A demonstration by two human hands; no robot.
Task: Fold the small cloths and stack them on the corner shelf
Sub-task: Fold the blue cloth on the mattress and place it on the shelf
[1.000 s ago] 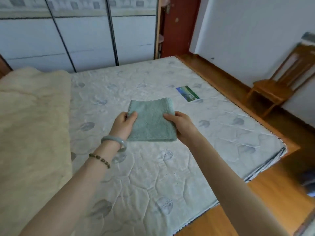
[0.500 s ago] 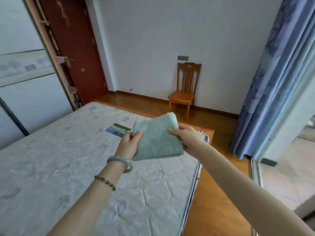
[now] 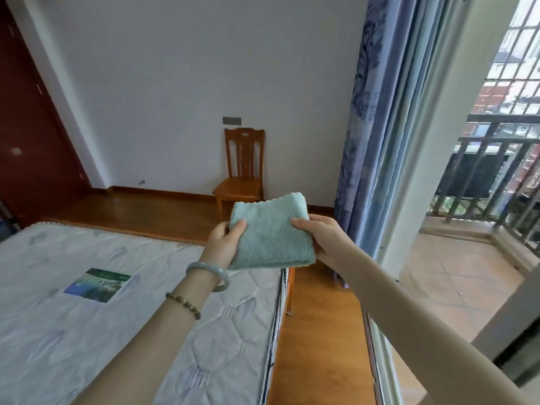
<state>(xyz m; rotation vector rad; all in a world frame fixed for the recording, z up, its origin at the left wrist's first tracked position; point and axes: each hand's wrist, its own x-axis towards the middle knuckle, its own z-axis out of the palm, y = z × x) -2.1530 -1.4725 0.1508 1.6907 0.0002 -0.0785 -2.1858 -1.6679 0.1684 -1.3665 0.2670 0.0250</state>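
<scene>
**CLOTH HELD IN 2 HANDS OVER THE BED CORNER**

**Edges and open room.** The bed [image 3: 87, 331] fills the lower left of the head view. Its right edge runs up from the bottom centre to a corner just below your hands. Right of that edge lies a strip of wood floor [image 3: 315, 331], bounded on its far side by the door track and the blue curtain [image 3: 362, 127]. Past the curtain, a tiled balcony is closed off by a dark railing [image 3: 496, 159]. Beyond the bed's far edge, more floor reaches the white wall, where 1 chair [image 3: 242, 171] stands against it. A dark red door [image 3: 29, 127] is at the far left.

**Cloth.** The cloth [image 3: 271, 232] is pale green and fluffy, folded into a thick rectangle with a scalloped far edge. You hold it in the air above the bed's far right corner, touching nothing else.

**Grip.** Your left hand [image 3: 225, 244] pinches the left edge, thumb on top. Your right hand [image 3: 318, 238] pinches the right edge, thumb on top. The fingers beneath are hidden.
</scene>
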